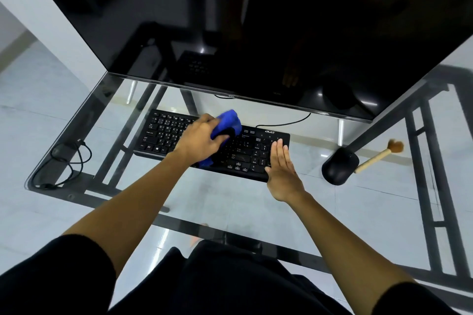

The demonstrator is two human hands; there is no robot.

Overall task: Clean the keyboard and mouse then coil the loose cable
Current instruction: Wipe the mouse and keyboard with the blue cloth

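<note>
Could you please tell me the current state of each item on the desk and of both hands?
keyboard: flat, under both hands.
blue cloth: bunched, pressed on keys.
left hand: grips cloth.
right hand: open, flat on keyboard.
mouse: untouched.
brush: lying beside mouse.
loose cable: loosely tangled.
monitor: dark.

I see the black kbd lying flat on the glass bench, a bit skewed, right end nearer me. Its thin cord runs off the back edge. Blue cloth is bunched over the mid keys, gripped by left hand. Right hand lies flat on the numpad end. Black mouse sits well right of the kbd, w/ a wooden-handled brush just beside it. Loose black cable lies in untidy loops near the bench's left edge.
</note>
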